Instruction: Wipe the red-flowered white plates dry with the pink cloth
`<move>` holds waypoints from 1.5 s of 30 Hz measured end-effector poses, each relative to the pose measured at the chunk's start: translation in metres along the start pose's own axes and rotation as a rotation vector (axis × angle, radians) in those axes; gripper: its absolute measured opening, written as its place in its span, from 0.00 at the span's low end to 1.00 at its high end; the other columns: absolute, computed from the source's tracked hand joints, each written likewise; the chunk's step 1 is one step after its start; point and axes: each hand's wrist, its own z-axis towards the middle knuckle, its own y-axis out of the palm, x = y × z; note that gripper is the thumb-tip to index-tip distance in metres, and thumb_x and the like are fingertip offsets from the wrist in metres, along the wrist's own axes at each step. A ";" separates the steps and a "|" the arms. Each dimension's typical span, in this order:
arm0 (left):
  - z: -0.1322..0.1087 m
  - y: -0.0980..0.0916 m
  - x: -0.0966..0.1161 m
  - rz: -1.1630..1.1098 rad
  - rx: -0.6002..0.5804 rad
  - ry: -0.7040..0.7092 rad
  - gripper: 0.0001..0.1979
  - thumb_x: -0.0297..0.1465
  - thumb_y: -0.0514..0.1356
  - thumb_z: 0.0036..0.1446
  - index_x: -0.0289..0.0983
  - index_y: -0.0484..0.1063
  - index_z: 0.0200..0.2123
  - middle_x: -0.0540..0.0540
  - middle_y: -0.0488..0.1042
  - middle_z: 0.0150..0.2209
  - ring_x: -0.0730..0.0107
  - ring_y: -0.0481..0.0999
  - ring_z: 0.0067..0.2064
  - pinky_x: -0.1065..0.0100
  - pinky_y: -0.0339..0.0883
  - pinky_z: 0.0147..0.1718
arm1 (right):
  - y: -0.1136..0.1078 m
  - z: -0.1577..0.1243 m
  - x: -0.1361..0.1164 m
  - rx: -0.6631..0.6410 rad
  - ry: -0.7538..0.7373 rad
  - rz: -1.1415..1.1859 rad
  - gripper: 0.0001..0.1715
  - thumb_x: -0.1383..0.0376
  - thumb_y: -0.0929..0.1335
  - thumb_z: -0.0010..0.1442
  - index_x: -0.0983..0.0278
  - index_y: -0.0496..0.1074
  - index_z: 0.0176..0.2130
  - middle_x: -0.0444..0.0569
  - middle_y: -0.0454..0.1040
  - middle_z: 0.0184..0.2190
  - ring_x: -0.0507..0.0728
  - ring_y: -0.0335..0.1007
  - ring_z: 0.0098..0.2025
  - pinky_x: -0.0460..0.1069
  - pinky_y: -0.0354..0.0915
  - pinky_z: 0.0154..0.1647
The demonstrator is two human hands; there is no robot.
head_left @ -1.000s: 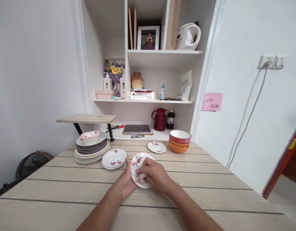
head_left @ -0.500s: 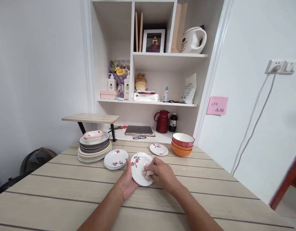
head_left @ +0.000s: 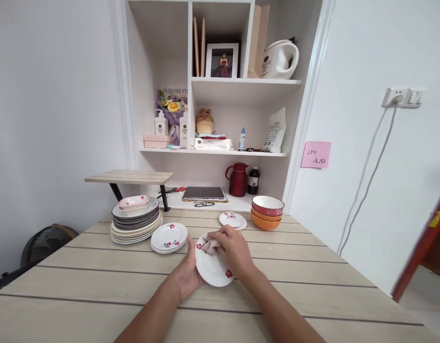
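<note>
Every place here is told from the flower plate (head_left: 215, 272) in your hands. Under it is the wooden table (head_left: 313, 286). You hold the plate a little above it, tipped toward you.

Far behind the plate stand the white shelves (head_left: 241, 82). Behind it to the left sits the big pile of plates (head_left: 136, 223). Behind it to the right are the stacked bowls (head_left: 267, 212). Just left of it is the small pile of flower plates (head_left: 169, 237). Close behind it lies the lone flower plate (head_left: 233, 220).

Your left hand (head_left: 187, 275) grips the plate's left edge, with the thumb on the rim and the fingers curled under. Your right hand (head_left: 234, 250) presses the small cloth (head_left: 209, 245) on the far part of the plate, with the fingers bent over it.

I think you are partway through wiping this plate. The cloth is at the far part and the near part is bare. I cannot tell which of the other plates have been wiped.
</note>
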 end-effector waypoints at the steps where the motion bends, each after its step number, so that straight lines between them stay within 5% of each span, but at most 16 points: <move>1: 0.000 0.000 0.000 -0.002 0.004 0.012 0.39 0.57 0.45 0.57 0.38 0.58 0.63 0.37 0.72 0.55 0.54 0.69 0.58 0.54 0.57 0.58 | -0.002 -0.001 0.004 0.004 0.012 -0.008 0.24 0.73 0.67 0.54 0.52 0.75 0.48 0.47 0.71 0.39 0.57 0.66 0.42 0.50 0.59 0.42; 7: 0.001 0.001 0.002 -0.061 -0.034 0.099 0.38 0.55 0.43 0.59 0.34 0.60 0.61 0.35 0.70 0.57 0.54 0.68 0.59 0.54 0.55 0.60 | -0.010 -0.011 0.008 -0.165 0.009 0.006 0.25 0.74 0.67 0.49 0.53 0.77 0.44 0.45 0.72 0.38 0.54 0.69 0.38 0.46 0.59 0.34; 13: -0.001 0.000 0.002 -0.059 -0.030 0.064 0.42 0.59 0.44 0.55 0.33 0.63 0.59 0.35 0.72 0.55 0.52 0.69 0.58 0.54 0.58 0.58 | -0.007 -0.017 -0.013 -0.295 -0.158 0.103 0.25 0.73 0.67 0.49 0.51 0.75 0.44 0.42 0.71 0.38 0.52 0.68 0.37 0.46 0.58 0.34; 28: -0.003 0.002 0.000 0.068 -0.015 -0.023 0.41 0.59 0.44 0.55 0.40 0.57 0.63 0.37 0.70 0.57 0.54 0.68 0.59 0.54 0.56 0.58 | -0.004 -0.005 0.000 0.105 0.056 -0.049 0.24 0.72 0.67 0.55 0.53 0.74 0.49 0.49 0.69 0.38 0.57 0.64 0.38 0.50 0.58 0.38; 45: -0.001 0.004 -0.002 0.046 -0.019 -0.002 0.38 0.57 0.46 0.56 0.41 0.56 0.64 0.38 0.73 0.54 0.57 0.71 0.56 0.57 0.60 0.55 | -0.001 -0.006 -0.016 -0.045 -0.125 0.030 0.25 0.69 0.67 0.59 0.55 0.70 0.55 0.51 0.69 0.41 0.59 0.63 0.42 0.54 0.61 0.44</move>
